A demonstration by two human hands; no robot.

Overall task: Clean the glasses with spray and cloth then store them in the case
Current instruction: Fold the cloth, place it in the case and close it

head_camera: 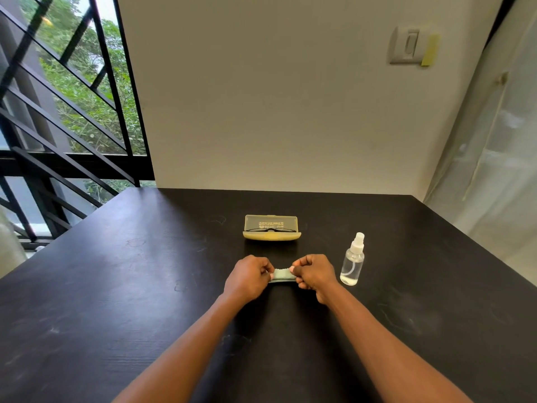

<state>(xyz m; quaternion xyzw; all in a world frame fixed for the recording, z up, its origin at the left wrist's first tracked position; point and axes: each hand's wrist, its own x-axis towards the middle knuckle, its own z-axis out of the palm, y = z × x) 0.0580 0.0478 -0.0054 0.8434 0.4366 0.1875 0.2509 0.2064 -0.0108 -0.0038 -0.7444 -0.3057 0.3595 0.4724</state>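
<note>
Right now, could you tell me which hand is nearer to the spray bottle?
The right hand. It pinches one end of the cloth just beside the spray bottle, without touching it. The left hand pinches the cloth's other end, farther from the bottle.

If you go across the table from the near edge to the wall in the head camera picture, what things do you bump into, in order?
Folded cloth pinched between the left hand and right hand → open glasses case with the glasses inside.

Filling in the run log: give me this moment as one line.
hands: left and right pinch cloth | glasses in open case | spray upright, untouched
</note>
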